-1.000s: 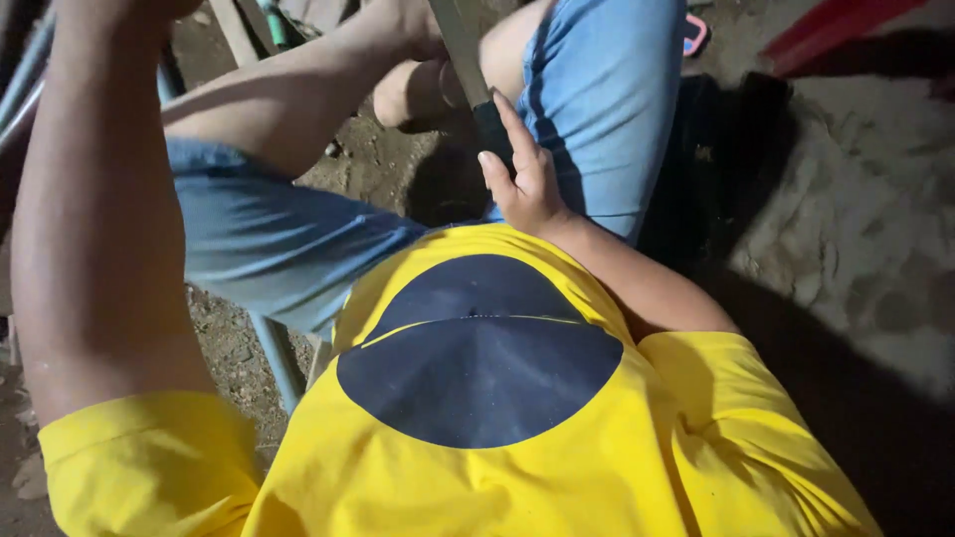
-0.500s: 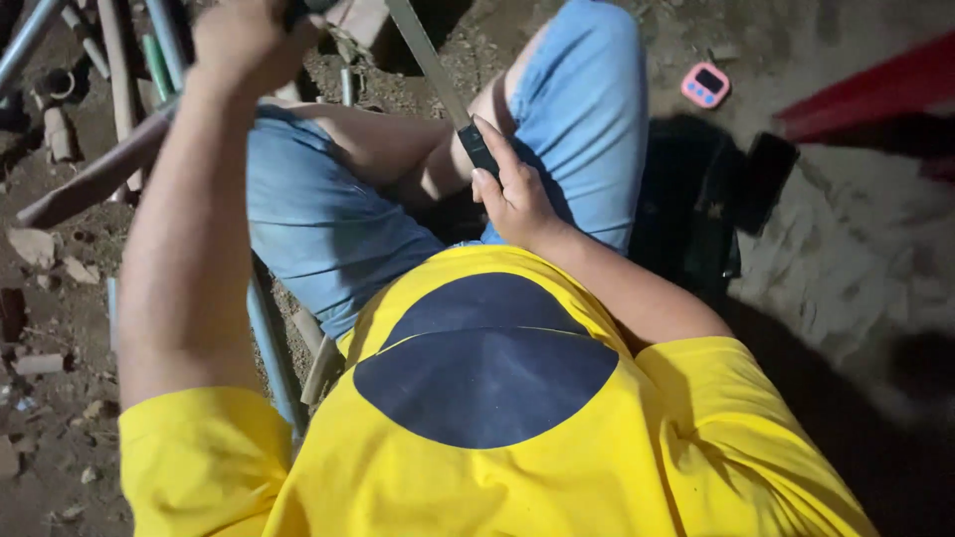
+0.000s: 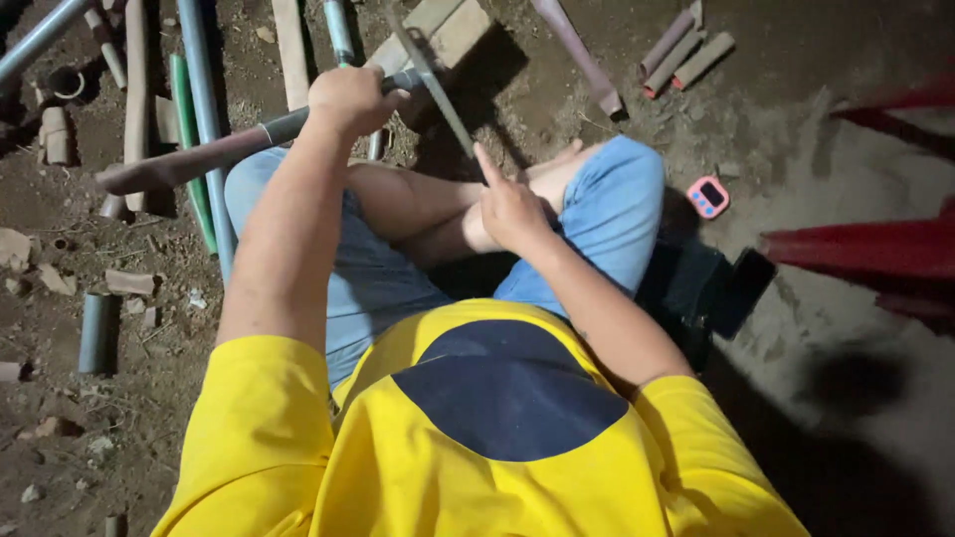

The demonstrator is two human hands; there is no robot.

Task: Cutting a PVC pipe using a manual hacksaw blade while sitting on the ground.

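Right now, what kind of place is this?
Probably an outdoor or rough work site, not a fitted workshop. The person sits over bare dirt ground strewn with cut pipe pieces, the left hand gripping a long pipe, the right hand on a hacksaw.

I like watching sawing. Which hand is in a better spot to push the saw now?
The right hand. It already holds the saw at its handle end, blade laid across the pipe. The left hand is busy gripping that pipe against the wood block.
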